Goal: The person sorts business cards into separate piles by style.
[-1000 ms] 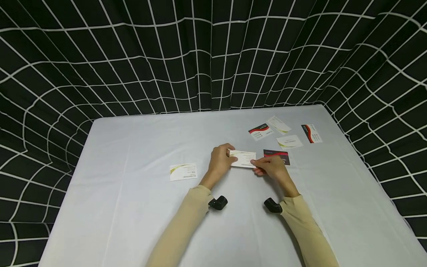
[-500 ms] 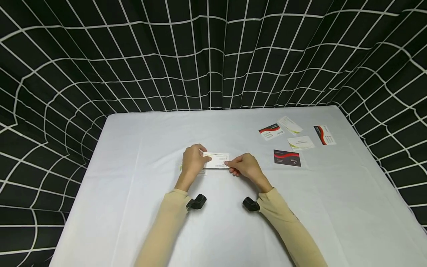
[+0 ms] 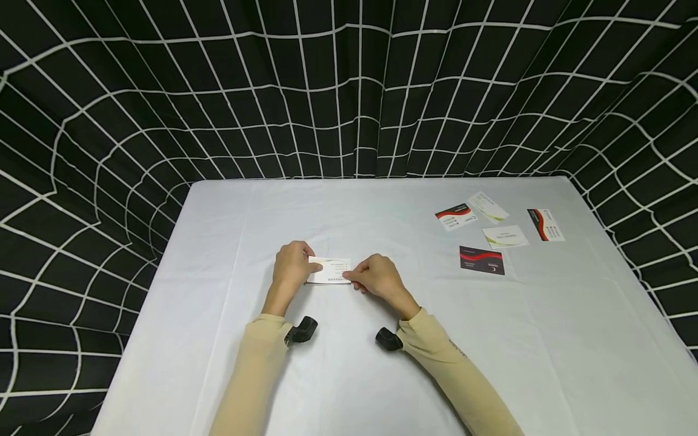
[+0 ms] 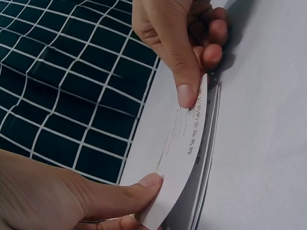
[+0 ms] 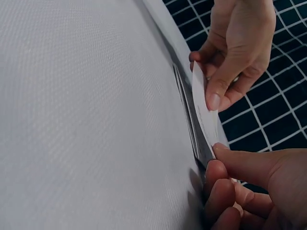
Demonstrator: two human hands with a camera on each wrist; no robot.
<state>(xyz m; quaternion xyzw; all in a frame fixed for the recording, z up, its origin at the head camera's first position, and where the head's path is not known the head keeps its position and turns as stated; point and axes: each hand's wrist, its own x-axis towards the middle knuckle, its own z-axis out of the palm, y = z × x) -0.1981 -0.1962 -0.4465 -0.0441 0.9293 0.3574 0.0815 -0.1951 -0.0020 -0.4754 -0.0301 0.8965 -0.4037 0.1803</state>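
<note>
A white business card with a gold curve and dark print is held between both hands, left of the table's middle. My left hand grips its left end, with the thumb on the printed face. At the opposite end, the thumb and fingers of my right hand pinch the edge. The held card bows slightly in the left wrist view. Just beneath it lies a thin stack of cards on the cloth, its edges showing in both wrist views and a gap separating it from the held card.
Toward the right of the white-covered table several loose cards lie apart: a dark one with a red stripe, red-and-black ones, and white-and-gold ones. A black curtain with white grid lines surrounds the far edge.
Both hands have carried the held card leftward, over the white-and-gold card lying on the left, which it now covers. The head view has turned slightly left. The loose cards stay put.
</note>
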